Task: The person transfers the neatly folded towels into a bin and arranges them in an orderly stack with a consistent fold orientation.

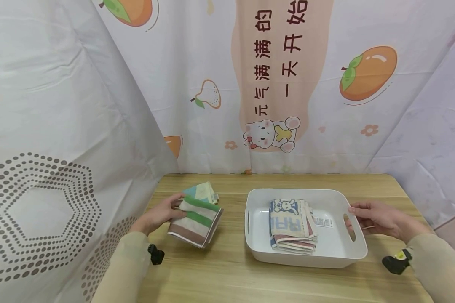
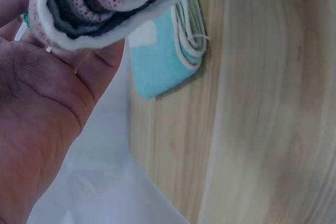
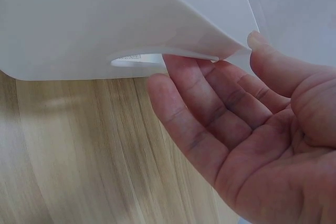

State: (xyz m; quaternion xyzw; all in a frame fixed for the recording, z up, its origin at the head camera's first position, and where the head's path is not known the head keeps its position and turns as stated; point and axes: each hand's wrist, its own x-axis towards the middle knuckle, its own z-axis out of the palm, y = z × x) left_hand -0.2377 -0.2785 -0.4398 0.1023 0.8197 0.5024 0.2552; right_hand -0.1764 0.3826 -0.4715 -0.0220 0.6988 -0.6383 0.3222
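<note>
My left hand (image 1: 160, 215) pinches a folded striped towel (image 1: 200, 219), white with green and brown bands, above the left part of the table. In the left wrist view, the rolled layers of its edge (image 2: 100, 11) hang over my palm. Just behind it lies a folded towel in teal and pale yellow (image 1: 200, 192). My right hand (image 1: 383, 219) grips the right end of a white plastic bin (image 1: 299, 260), thumb at the rim and fingertips in the handle slot (image 3: 139, 60). Inside the bin rests a folded blue, cream and red towel (image 1: 288, 222) with a cartoon figure.
A wooden table (image 1: 212, 282) bears everything. White curtains printed with fruit (image 1: 368, 73) hang behind it, and another patterned curtain (image 1: 41, 210) borders the left side. A printed label (image 1: 323, 221) shows on the bin's floor, to the right of the towel.
</note>
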